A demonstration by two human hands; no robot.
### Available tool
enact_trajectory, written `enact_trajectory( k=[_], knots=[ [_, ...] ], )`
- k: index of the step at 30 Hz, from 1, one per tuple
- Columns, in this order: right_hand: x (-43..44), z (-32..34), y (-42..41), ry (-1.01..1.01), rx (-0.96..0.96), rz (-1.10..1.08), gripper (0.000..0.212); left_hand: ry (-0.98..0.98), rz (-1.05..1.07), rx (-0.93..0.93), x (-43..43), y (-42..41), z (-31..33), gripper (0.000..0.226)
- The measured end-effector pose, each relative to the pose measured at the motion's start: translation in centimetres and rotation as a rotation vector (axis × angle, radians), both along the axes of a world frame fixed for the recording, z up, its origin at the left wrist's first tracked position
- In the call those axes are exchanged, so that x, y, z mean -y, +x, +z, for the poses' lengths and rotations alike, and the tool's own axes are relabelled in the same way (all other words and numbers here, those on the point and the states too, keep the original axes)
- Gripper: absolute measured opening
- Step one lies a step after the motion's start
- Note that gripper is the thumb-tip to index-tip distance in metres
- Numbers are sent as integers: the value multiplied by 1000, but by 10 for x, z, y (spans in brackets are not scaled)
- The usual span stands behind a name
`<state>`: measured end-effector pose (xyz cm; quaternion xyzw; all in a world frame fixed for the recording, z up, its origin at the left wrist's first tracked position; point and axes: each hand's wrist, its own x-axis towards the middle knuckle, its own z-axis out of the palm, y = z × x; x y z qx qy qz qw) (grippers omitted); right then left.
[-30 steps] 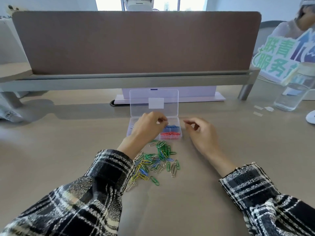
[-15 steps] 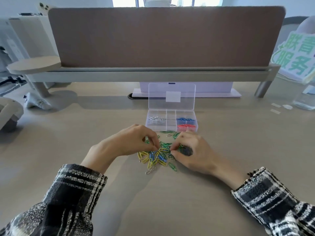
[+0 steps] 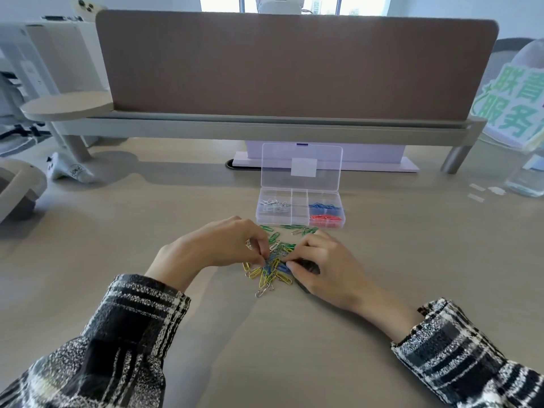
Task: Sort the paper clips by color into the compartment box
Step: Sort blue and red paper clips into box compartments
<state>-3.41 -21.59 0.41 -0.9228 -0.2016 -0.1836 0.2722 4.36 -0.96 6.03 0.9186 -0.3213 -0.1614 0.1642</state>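
A loose pile of paper clips (image 3: 272,270), yellow, green, blue and silver, lies on the desk in front of the clear compartment box (image 3: 299,215). The box's lid stands open. It holds silver clips (image 3: 273,204) on the left, blue clips (image 3: 325,206) at the back right and red clips (image 3: 326,219) at the front right. My left hand (image 3: 217,248) reaches into the pile from the left, its fingertips pinching a clip. My right hand (image 3: 325,270) comes in from the right and pinches a blue clip at the pile's edge.
A brown divider panel (image 3: 294,63) on a grey rail closes off the back of the desk. A white flat base (image 3: 409,164) lies under it behind the box. A water bottle (image 3: 527,178) and a green-lettered sign (image 3: 512,107) stand far right. A small white pouch (image 3: 69,172) lies at the left.
My left hand came back from the box and my right hand from beside it; both now pick in the pile. The view shifted to the left.
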Motion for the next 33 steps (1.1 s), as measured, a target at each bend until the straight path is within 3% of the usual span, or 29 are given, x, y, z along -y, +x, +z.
enact_trajectory(
  k=[5, 8, 13, 18, 28, 33],
  knots=[
    [-3, -1, 2, -26, -4, -2, 22, 9, 26, 27, -4, 2, 1, 9],
    [-5, 0, 4, -65, 11, -4, 16, 19, 27, 36, -5, 3, 1, 10],
    [-6, -3, 6, -188, 165, -7, 6, -28, 16, 17, -7, 4, 3, 11],
    [-1, -1, 4, -189, 264, -43, 2, -50, -47, -24, -3, 1, 0, 15],
    [2, 4, -2, 130, -28, -113, 3, -15, -50, 0, 1, 2, -5, 10],
    [6, 2, -1, 209, -66, -113, 15, -79, -50, 67, 0, 3, -6, 3]
  ],
)
